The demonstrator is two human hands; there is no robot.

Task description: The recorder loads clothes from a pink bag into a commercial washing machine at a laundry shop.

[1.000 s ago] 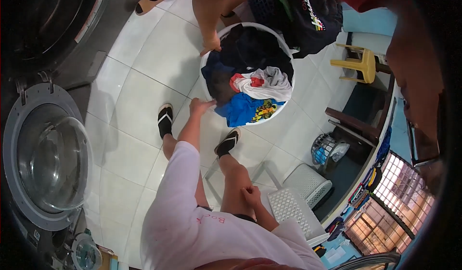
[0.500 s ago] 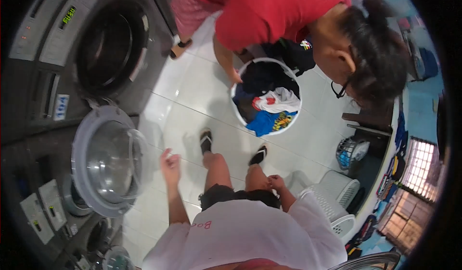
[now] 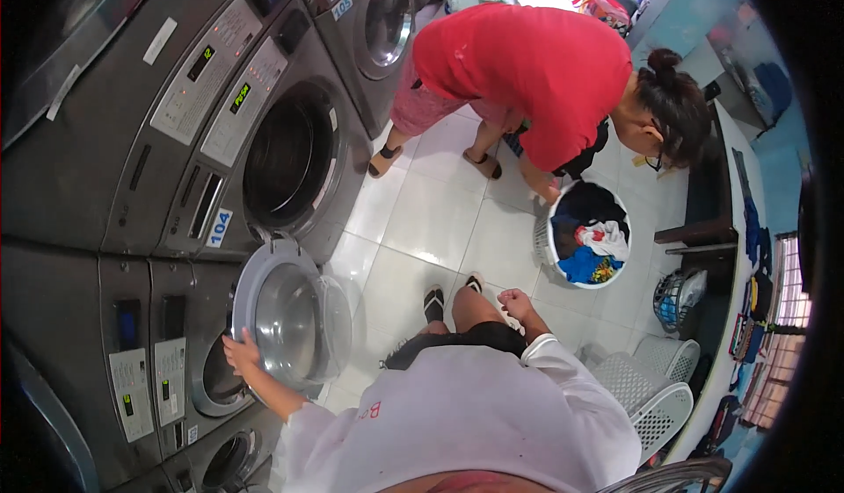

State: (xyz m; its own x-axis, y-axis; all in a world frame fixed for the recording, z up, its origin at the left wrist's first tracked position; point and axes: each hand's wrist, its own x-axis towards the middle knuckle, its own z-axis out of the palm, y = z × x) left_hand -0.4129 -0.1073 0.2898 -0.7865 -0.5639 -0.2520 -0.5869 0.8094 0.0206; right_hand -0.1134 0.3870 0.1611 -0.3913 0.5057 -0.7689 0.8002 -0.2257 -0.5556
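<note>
My left hand (image 3: 241, 353) reaches to the lower left rim of a round washing machine door (image 3: 286, 317), which hangs wide with its clear bowl facing me. The fingers of that hand look spread against the rim. My right hand (image 3: 517, 303) is in the air in front of my right side, fingers loosely bent, with nothing visible in it. Beyond it, a person in a red shirt (image 3: 536, 62) bends over a white laundry basket (image 3: 542, 240) and touches its rim. Dark clothes (image 3: 585, 201), a white and red garment (image 3: 603, 238) and a blue garment (image 3: 580, 266) fill the basket.
Stacked grey machines (image 3: 132, 185) line my left; a dark round drum opening (image 3: 290, 159) shows above the door. White tiled floor (image 3: 422, 203) lies between them and the basket. At right stand pale perforated baskets (image 3: 659, 414), a wire basket (image 3: 673, 300) and a shelf with folded clothes.
My left hand has moved from the air over the floor to the door's rim. My right hand has lifted away from my thigh. The view has shifted, showing more machines.
</note>
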